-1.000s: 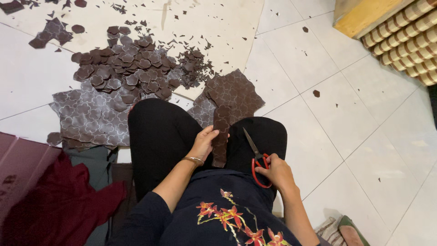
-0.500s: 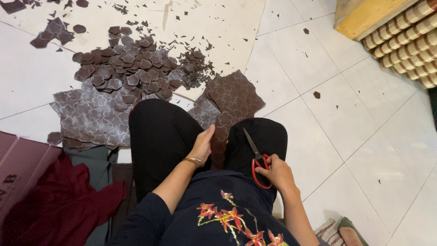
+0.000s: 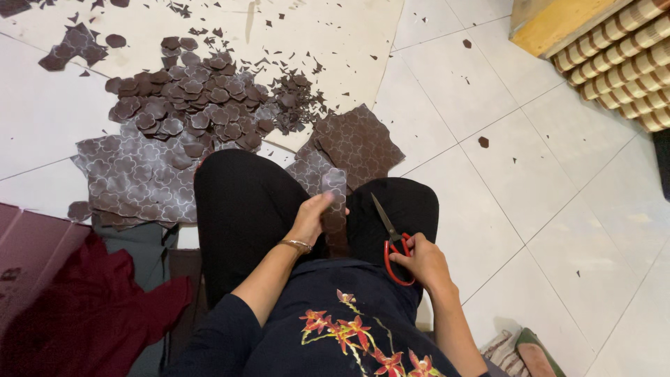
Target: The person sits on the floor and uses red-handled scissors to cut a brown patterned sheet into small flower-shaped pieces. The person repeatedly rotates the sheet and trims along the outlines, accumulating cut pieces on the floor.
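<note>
My left hand [image 3: 311, 218] grips a narrow strip of dark brown patterned sheet [image 3: 334, 202] over my lap, between my black-clad knees. My right hand [image 3: 421, 261] holds red-handled scissors [image 3: 391, 241], blades pointing up and left, a short way right of the strip and not touching it. A larger piece of the same sheet [image 3: 356, 143] lies on the floor just beyond my knees. A heap of cut flower-shaped pieces [image 3: 188, 112] sits farther out on the left.
A large marked sheet [image 3: 132, 178] lies left of my left knee on the white tiled floor [image 3: 530, 174]. Small scraps [image 3: 300, 98] are scattered around. Dark red cloth [image 3: 77, 314] is at bottom left, a yellow wooden box [image 3: 558, 24] and bamboo mat [image 3: 621, 66] at top right.
My left hand has lifted the strip slightly and turned it more upright. The scissors stay in about the same place.
</note>
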The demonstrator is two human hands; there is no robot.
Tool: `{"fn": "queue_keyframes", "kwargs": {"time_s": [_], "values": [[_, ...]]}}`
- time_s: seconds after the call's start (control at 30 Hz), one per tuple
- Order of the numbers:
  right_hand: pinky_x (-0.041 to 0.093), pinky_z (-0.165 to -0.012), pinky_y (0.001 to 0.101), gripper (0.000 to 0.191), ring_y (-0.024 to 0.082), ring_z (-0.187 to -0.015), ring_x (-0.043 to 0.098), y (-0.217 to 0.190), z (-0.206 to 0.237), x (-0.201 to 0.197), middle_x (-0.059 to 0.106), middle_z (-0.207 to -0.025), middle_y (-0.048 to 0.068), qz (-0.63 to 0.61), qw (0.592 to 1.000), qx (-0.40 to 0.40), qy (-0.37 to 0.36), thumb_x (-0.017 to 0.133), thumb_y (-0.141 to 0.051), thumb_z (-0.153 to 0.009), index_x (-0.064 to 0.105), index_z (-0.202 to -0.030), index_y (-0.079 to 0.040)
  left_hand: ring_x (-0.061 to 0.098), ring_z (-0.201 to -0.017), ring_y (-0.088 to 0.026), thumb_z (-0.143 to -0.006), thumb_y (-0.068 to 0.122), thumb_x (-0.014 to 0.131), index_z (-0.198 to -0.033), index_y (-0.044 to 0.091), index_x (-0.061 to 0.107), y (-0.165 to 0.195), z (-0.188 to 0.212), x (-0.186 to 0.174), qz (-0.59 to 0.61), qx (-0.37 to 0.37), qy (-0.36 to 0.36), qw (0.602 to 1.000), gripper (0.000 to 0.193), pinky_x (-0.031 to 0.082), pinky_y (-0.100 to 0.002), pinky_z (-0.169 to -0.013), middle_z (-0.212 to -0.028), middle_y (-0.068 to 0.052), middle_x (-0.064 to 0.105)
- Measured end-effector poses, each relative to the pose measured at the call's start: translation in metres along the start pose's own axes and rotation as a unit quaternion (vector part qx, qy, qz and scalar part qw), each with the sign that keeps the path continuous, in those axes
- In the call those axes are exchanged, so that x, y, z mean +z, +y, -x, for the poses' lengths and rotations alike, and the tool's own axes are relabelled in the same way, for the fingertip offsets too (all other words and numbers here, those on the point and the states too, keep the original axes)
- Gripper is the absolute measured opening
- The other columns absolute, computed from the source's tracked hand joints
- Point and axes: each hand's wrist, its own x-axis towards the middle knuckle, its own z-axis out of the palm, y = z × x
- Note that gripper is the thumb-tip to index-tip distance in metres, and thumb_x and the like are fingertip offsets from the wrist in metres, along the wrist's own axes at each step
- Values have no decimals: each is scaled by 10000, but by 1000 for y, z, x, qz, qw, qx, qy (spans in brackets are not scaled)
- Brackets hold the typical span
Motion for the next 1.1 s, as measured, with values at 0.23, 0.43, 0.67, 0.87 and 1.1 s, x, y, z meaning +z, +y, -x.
{"fn": "queue_keyframes", "kwargs": {"time_s": [0.23, 0.43, 0.67, 0.87, 1.1], "values": [[557, -689, 398, 525, 298, -734, 719, 0, 1, -1, 712, -772, 146, -6, 1000, -1, 0, 902, -398, -688, 635, -972, -46, 732, -979, -215, -876, -28, 578, -1150, -8, 662, -2, -2, -1, -22, 9, -21, 999, 288, 594, -363, -880, -1108, -153, 750], [556, -719, 406, 506, 306, -784, 724, -4, 4, -1, 729, -823, 157, -2, 1000, -17, 14, 876, -401, -721, 644, -994, -45, 697, -1072, -227, -906, -60, 595, -1178, 8, 654, -4, -1, 2, 103, 64, 40, 992, 286, 582, -397, -955, -1218, -141, 715], [563, -733, 394, 467, 281, -787, 720, 6, 1, 5, 726, -839, 133, -47, 998, -29, 29, 847, -374, -759, 668, -1036, -44, 661, -1164, -249, -1007, 111, 607, -1300, 176, 571, 28, 24, 35, 291, 101, 20, 951, 302, 515, -583, -1007, -1277, -77, 669], [474, -635, 349, 371, 185, -709, 602, 25, -7, 12, 673, -815, 80, -344, 937, 17, -50, 752, -223, -855, 697, -1165, -25, 657, -1157, -262, -935, -14, 596, -1413, 244, 535, 46, 47, 59, 256, 107, 24, 960, 546, 510, -570, -1008, -1224, -77, 672], [601, -749, 363, 372, 201, -826, 718, -10, 20, -3, 714, -1010, 118, -649, 751, -60, -109, 753, -165, -848, 599, -1155, -24, 672, -1131, -271, -901, -94, 615, -1378, 159, 548, 34, 53, 69, 259, 114, 24, 959, 544, 534, -526, -1021, -1177, -80, 693]]}}
